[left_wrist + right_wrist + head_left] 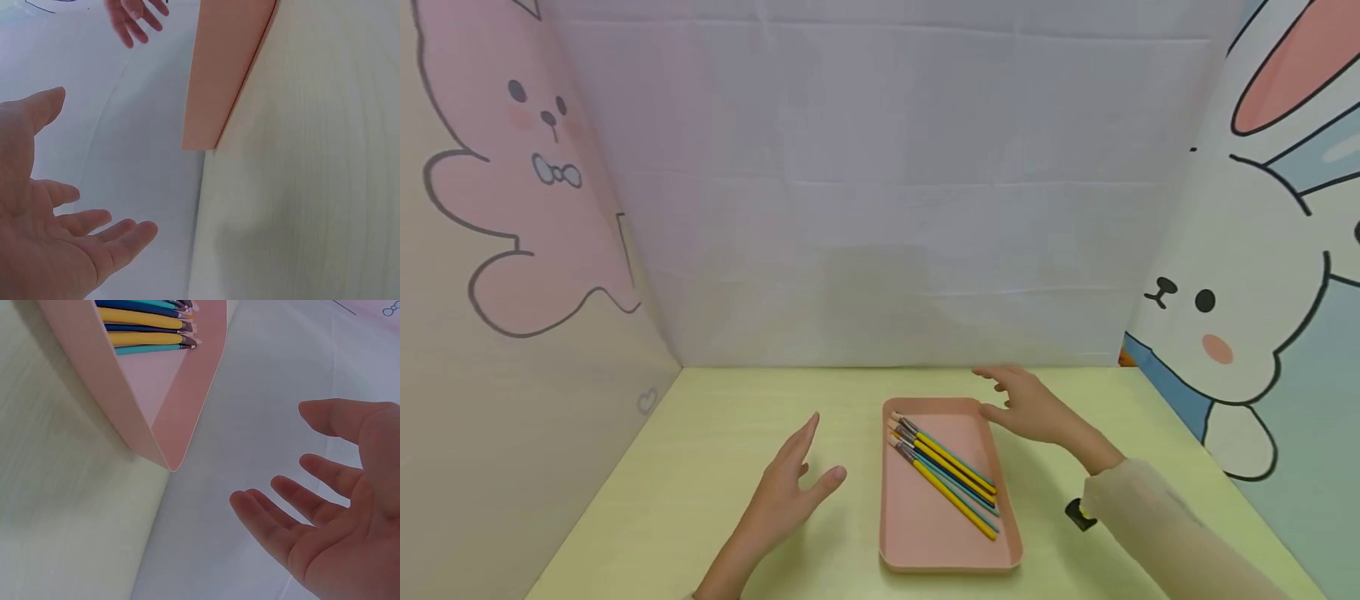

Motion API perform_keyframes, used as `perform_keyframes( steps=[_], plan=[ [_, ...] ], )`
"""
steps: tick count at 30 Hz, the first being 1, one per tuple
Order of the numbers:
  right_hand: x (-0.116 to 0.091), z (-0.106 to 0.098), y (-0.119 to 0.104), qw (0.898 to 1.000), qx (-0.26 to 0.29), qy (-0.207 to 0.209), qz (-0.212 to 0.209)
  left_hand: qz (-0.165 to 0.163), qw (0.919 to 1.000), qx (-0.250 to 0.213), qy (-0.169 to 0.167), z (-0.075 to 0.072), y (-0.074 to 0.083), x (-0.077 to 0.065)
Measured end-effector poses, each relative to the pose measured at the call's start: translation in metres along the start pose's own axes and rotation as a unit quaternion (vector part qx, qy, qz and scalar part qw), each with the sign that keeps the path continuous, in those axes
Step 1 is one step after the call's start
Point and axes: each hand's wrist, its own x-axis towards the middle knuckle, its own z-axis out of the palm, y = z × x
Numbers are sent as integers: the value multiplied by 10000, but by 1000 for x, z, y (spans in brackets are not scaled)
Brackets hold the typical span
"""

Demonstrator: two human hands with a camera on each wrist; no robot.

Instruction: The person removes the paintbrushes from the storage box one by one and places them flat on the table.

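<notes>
A pink tray [936,546] lies lengthwise on the table, with several paintbrushes [951,475] in yellow, teal and dark blue side by side in it, bristles toward the far left corner. To the left of the tray, my left hand [790,487] is held with thumb and fingers spread apart and nothing in it. My right hand [1026,404] is at the tray's far right corner, its fingers loosely bent and holding nothing. In the right wrist view, the tray's corner [172,447] and some brush ends [147,325] show beside the right hand [337,512].
The pale yellow table [730,433] is bounded by a white cloth wall [880,208] at the back. Side panels carry a pink cartoon animal [542,208] and a white rabbit [1232,333]. A small black object [1080,515] shows by the right sleeve [1157,517].
</notes>
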Motion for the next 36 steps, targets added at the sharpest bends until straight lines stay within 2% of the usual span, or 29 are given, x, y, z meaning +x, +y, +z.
perform_keyframes(
  steps=[5,14,19,23,30,36],
  plan=[
    [13,5,2,9997,173,-162,20,-87,9985,-525,-112,16,4,3],
    [27,18,7,9975,509,-484,-119,-313,9927,-1077,-444,41,16,5],
    [33,24,6,9948,729,-664,259,-324,9892,-1280,-630,53,20,5],
    [37,30,5,9923,813,-793,494,-511,9853,-1441,-767,62,22,4],
    [43,43,8,9912,743,-965,511,-768,9785,-1658,-960,73,20,2],
    [47,50,6,9874,755,-1272,565,-763,9728,-1906,-1070,80,15,-2]
  ],
)
